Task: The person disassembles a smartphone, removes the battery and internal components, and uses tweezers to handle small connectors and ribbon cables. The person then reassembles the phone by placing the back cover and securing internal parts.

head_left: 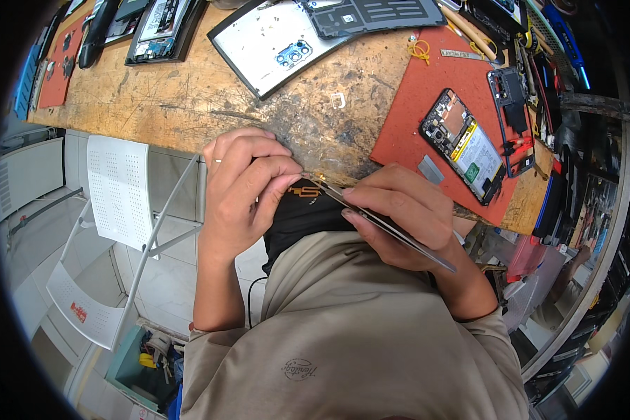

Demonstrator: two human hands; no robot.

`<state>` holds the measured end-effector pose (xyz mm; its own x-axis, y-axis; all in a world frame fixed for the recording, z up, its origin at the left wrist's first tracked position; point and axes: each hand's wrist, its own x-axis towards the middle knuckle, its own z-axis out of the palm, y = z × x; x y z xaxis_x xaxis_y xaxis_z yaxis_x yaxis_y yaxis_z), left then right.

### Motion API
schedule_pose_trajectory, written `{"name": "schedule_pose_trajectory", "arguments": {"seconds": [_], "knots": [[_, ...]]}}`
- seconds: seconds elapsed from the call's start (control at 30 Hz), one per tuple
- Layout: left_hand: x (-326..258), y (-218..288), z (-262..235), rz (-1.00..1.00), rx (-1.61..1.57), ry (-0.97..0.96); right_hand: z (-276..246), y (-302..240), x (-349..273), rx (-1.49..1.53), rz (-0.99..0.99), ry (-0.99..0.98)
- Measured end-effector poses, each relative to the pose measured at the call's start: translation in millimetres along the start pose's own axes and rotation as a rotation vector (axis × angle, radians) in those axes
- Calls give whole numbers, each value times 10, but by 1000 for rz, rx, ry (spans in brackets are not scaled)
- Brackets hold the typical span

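Note:
Metal tweezers (395, 233) are gripped between the thumb and fingers of my right hand (411, 210), their tips pointing left toward my other hand. My left hand (239, 189) is closed in a pinch at the table's front edge, with a ring on one finger. What it pinches is too small to make out. A tiny gold-coloured piece (321, 178) shows by the tweezer tips, close to the left fingertips. To the right, an opened phone (465, 148) with its battery and circuit board exposed lies on a red mat (401, 129).
A dark phone frame (509, 115) lies beside the opened phone. Further back are a white-lined tray (259, 59), a dark back panel (378, 19) and another opened phone (162, 31). A small pale bracket (338, 100) rests on the wooden table (154, 98). A white chair (119, 189) stands left.

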<state>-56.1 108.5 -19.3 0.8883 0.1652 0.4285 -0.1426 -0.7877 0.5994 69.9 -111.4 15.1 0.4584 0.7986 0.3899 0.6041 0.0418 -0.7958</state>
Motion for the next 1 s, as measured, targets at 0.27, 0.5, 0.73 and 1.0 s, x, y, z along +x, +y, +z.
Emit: {"name": "schedule_pose_trajectory", "arguments": {"seconds": [0.27,0.5,0.73,1.0], "knots": [[-3,0,8,-11,-18,10,-41,17,-20,-5,-4,11],[0,5,4,-8,-10,10,-17,25,-8,-3,-14,30],[3,9,-2,-2,2,3,-17,22,-9,1,-23,45],[39,60,4,-24,-44,45,-101,-48,21,-15,104,85]]}}
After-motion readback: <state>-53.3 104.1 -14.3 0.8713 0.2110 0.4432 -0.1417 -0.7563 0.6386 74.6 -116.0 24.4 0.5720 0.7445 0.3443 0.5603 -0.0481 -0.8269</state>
